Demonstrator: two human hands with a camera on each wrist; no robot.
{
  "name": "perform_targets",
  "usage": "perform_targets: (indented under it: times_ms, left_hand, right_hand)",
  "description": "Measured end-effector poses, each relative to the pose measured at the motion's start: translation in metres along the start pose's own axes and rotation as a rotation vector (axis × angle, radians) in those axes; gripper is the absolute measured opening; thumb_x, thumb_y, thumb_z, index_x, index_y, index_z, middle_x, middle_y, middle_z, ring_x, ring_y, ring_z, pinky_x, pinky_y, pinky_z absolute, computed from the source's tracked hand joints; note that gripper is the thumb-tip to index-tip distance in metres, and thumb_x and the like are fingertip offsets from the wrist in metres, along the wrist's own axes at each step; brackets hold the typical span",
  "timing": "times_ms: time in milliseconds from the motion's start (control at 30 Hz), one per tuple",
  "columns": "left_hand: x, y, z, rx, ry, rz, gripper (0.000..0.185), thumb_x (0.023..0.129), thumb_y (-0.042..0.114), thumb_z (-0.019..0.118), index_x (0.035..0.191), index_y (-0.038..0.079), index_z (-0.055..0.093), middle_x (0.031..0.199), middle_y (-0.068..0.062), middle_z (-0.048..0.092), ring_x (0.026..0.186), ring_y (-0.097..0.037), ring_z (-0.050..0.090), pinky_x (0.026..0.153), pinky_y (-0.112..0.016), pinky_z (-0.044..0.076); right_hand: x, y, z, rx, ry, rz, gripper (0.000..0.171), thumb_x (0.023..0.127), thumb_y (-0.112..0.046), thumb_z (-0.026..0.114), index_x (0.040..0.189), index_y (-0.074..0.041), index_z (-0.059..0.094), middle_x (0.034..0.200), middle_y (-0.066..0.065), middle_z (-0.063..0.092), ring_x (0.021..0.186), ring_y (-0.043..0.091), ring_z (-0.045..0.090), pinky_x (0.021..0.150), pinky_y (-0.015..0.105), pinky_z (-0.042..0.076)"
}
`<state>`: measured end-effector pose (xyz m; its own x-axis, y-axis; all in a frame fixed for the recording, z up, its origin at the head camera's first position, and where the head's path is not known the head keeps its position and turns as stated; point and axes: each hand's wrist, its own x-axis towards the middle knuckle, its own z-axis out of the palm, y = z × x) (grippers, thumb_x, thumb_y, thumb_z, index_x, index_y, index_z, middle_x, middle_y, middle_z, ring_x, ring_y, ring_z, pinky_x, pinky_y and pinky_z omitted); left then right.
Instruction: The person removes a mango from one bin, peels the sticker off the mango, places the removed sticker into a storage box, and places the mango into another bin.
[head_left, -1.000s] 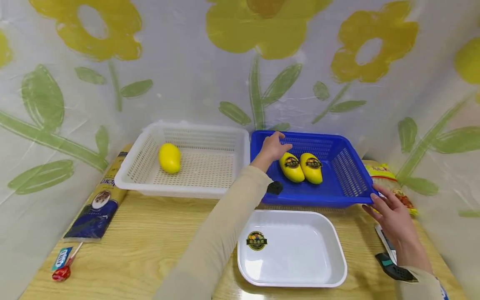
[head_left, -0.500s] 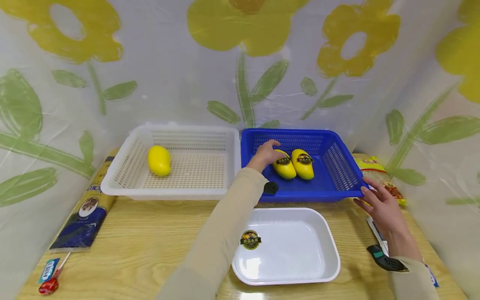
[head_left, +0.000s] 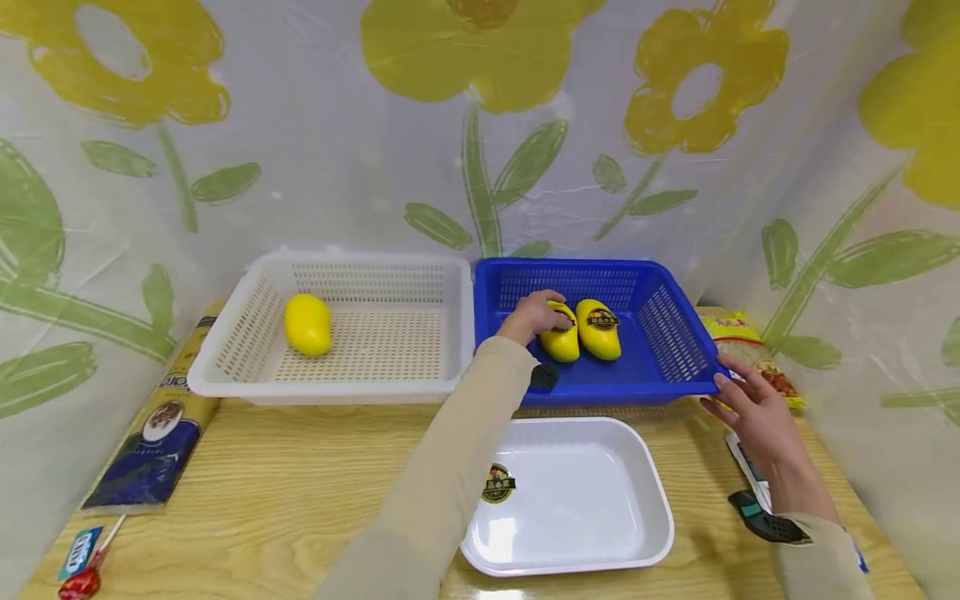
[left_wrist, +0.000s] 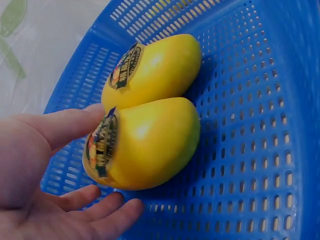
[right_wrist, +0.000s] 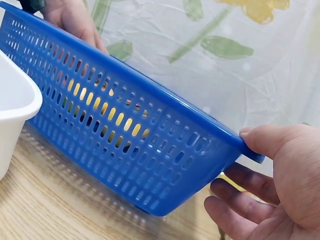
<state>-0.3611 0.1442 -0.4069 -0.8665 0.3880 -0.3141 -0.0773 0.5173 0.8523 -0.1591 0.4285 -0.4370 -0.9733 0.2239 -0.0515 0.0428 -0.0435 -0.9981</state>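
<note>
In the blue basket [head_left: 652,389], two yellow mangoes with dark labels lie side by side. My left hand [head_left: 534,315] reaches in and holds the far end of the left mango [head_left: 561,346]. In the left wrist view its thumb lies along one side of this mango [left_wrist: 155,142], the fingertips spread close along the other. The right mango [head_left: 602,337] sits against its neighbour. My right hand [head_left: 765,417] grips the basket's near right corner; the right wrist view has the thumb on the rim and fingers beneath [right_wrist: 240,197].
A white basket [head_left: 330,390] on the left holds one mango [head_left: 307,325]. A white tray [head_left: 577,500] with a label inside stands in front. Packets [head_left: 146,433] and a lollipop [head_left: 80,582] lie at the left edge. More packets [head_left: 750,346] are at the right.
My left hand has come down from above onto the left mango, which has turned slightly upright. My right hand keeps its grip on the basket corner. The head view has shifted a little.
</note>
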Motion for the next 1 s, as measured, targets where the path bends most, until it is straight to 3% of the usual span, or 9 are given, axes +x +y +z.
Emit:
perform_targets:
  times_ms: [200, 533, 833, 1000]
  left_hand:
    - [0.003, -0.007, 0.003, -0.011, -0.052, -0.001, 0.053, 0.091, 0.006, 0.067, 0.140, 0.018, 0.054, 0.147, -0.010, 0.045, 0.125, -0.030, 0.049, 0.098, -0.049, 0.046]
    - [-0.004, -0.006, 0.002, -0.121, -0.070, -0.014, 0.061, 0.089, -0.002, 0.067, 0.144, 0.017, 0.047, 0.149, -0.010, 0.041, 0.122, -0.035, 0.052, 0.096, -0.052, 0.048]
    - [0.001, -0.006, 0.001, -0.127, -0.039, -0.004, 0.059, 0.087, -0.001, 0.070, 0.140, 0.020, 0.053, 0.144, -0.013, 0.045, 0.117, -0.032, 0.053, 0.095, -0.051, 0.048]
    - [0.006, -0.007, 0.003, -0.121, -0.011, 0.006, 0.058, 0.086, 0.000, 0.072, 0.137, 0.023, 0.056, 0.147, -0.012, 0.040, 0.116, -0.031, 0.053, 0.092, -0.050, 0.050]
  right_hand:
    - [0.000, 0.000, 0.000, -0.003, -0.011, -0.012, 0.051, 0.096, -0.023, 0.062, 0.143, -0.013, 0.043, 0.112, -0.003, 0.060, 0.094, 0.009, 0.066, 0.079, 0.025, 0.056]
    - [0.003, -0.001, 0.001, 0.016, -0.015, -0.023, 0.050, 0.097, -0.019, 0.060, 0.143, -0.012, 0.043, 0.112, -0.004, 0.060, 0.093, 0.009, 0.066, 0.077, 0.024, 0.056]
    - [0.001, 0.000, 0.000, -0.008, -0.005, -0.020, 0.051, 0.097, -0.022, 0.061, 0.144, -0.014, 0.042, 0.113, -0.004, 0.058, 0.093, 0.007, 0.066, 0.077, 0.024, 0.056]
    - [0.000, 0.001, 0.000, -0.021, 0.003, -0.007, 0.051, 0.097, -0.023, 0.060, 0.144, -0.015, 0.043, 0.114, -0.004, 0.057, 0.093, 0.007, 0.066, 0.078, 0.024, 0.056]
